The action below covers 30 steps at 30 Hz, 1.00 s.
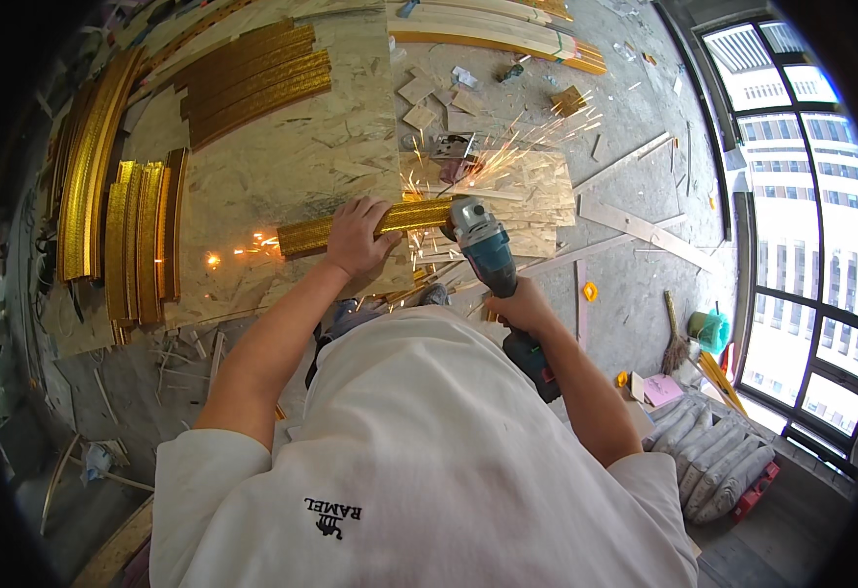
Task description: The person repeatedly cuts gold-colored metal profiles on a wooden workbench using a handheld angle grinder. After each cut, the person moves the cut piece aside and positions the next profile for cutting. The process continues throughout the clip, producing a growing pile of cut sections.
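Observation:
My left hand (357, 236) is wrapped over a gold patterned moulding strip (303, 236), pressing it down on the board tabletop (243, 211). In my right hand (525, 306) is a teal and black angle grinder (485, 250). The grinder's head meets the strip's right end, which reaches past the table edge. Sparks (532, 142) spray away to the far right, and more glow at the strip's left end. The grinder's disc is mostly hidden by its head. The fingertips of my right hand are hidden around the tool's body.
Stacks of gold strips (142, 240) lie at the table's left, with more strips (257, 83) at the back. Wood offcuts (635, 220) litter the concrete floor on the right. A broom (674, 338), a teal bucket (711, 331) and grey sacks (708, 456) stand near the windows.

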### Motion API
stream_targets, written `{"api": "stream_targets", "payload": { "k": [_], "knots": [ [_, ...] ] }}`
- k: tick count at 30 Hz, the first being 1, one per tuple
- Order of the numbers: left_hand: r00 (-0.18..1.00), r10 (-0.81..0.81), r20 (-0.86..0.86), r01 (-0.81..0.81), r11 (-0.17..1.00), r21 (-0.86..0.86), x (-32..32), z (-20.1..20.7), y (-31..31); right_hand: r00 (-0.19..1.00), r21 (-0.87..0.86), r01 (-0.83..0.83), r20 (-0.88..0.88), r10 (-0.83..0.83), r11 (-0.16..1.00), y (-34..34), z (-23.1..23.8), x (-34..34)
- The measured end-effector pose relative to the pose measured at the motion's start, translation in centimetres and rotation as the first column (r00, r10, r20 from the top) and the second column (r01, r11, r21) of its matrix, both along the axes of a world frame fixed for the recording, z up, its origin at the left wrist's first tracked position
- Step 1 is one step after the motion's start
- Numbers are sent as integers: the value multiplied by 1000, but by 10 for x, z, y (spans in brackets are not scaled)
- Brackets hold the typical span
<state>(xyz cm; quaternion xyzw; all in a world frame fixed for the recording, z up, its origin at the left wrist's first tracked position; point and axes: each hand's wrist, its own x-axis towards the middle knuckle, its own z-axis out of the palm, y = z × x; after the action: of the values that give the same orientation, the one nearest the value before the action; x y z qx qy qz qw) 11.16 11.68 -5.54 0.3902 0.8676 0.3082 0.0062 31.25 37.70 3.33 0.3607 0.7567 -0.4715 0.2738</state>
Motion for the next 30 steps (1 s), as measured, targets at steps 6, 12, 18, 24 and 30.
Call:
{"api": "stream_targets", "payload": {
  "k": [6, 12, 18, 24, 30],
  "knots": [
    [1000, 4, -22, -4, 1000, 13, 0, -1, 0, 1000, 12, 1, 1, -1, 1000, -5, 4, -4],
    [1000, -6, -24, 7, 1000, 13, 0, -1, 0, 1000, 6, -1, -25, 1, 1000, -4, -5, -2],
    [1000, -18, -2, 18, 1000, 15, -1, 4, -1, 999, 14, 3, -39, -2, 1000, -5, -9, -5],
    [1000, -20, -14, 20, 999, 35, -1, 5, 0, 999, 15, 14, -47, -13, 1000, -8, -2, -17],
    [999, -16, 47, 16, 1000, 5, -1, 12, -1, 997, -12, 34, -65, -35, 999, -6, -10, -32]
  ]
}}
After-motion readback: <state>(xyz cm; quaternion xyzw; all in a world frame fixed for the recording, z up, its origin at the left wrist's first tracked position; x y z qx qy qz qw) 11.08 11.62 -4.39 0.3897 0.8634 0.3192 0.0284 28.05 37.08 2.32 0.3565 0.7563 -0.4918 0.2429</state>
